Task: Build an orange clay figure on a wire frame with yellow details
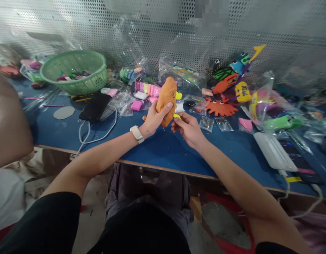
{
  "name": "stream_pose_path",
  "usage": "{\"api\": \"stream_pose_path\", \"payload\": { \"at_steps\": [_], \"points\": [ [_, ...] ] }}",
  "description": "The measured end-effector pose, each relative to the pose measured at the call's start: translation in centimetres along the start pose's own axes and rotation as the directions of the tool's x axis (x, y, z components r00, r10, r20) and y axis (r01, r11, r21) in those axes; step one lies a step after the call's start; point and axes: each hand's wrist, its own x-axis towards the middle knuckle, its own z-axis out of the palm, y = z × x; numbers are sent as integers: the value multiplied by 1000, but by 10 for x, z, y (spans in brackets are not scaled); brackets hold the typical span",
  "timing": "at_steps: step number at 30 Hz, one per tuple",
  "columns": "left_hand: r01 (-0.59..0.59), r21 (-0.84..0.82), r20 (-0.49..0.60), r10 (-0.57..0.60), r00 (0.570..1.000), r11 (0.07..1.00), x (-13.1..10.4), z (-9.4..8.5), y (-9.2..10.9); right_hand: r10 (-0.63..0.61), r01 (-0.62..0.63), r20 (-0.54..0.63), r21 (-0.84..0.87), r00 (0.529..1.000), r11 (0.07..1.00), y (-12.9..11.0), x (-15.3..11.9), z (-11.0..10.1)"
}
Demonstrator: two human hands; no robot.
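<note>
My left hand (pixel 155 119) is wrapped round an orange clay figure (pixel 167 92), held tilted above the blue table. A small yellow clay piece (pixel 179 95) sticks out from the figure's right side. Lower on that same side, my right hand (pixel 188 127) pinches another yellow piece (pixel 176 116) between thumb and fingers, against or very close to the figure. Whether that piece is joined to the figure I cannot tell. Behind the figure lie pink clay packs (pixel 136 105) and a white pack (pixel 179 107).
A green basket (pixel 75 83) with clay bits stands back left, near a black phone (pixel 95 107) with a white cable. An orange crab figure (pixel 221 107) and other bagged figures lie right. A white power bank (pixel 274 151) is front right. Another person's arm (pixel 12 123) reaches in left.
</note>
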Motion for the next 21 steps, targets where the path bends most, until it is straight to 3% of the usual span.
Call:
{"api": "stream_pose_path", "payload": {
  "at_steps": [3,7,13,18,21],
  "points": [
    [-38,26,-23,38,999,999,0,-1,-1,109,-107,0,142,994,984,-4,1,0],
    [1,-68,-58,-5,998,998,3,1,2,107,-110,26,220,994,969,-8,3,-3],
    [229,-231,-31,-242,970,946,6,3,13,-25,15,68,146,997,989,3,7,-8],
    [274,-244,-13,-285,958,931,2,5,18,-154,152,85,37,984,988,14,12,-14],
    [307,-261,-8,-320,947,915,0,7,20,-277,285,138,-40,951,958,18,12,-17]
  ]
}}
